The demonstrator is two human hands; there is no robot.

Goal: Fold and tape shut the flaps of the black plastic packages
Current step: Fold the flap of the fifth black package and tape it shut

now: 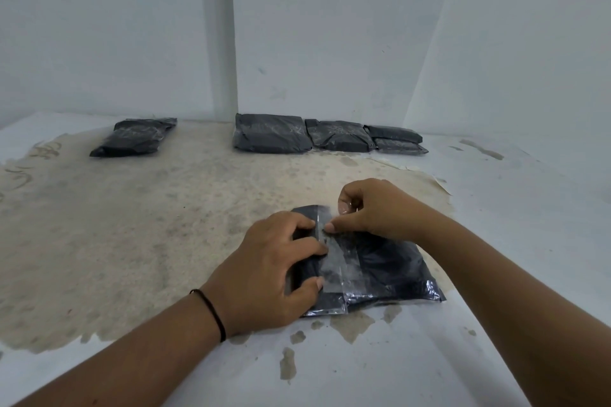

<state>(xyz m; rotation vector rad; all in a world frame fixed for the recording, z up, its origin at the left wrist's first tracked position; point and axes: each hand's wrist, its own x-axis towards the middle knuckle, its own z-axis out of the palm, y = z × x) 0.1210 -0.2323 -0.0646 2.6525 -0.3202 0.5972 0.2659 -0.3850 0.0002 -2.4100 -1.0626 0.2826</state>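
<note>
A flat white desk (496, 195) with a big worn, sandy patch is seen. Four shiny black packages (272, 138) are laid at its far edge. One crinkly black package (390, 269) is kept near the front. It is pressed down by the left hand (274, 269). Clear tape (334, 266) is pinched by the right hand (373, 208).

A bare packing room: plain white walls (330, 26), worn stained floor (132, 225), sealed black packages (271, 137).

Worn, stained white table (139, 241); pale walls (330, 26); black wristband (211, 309)
</note>
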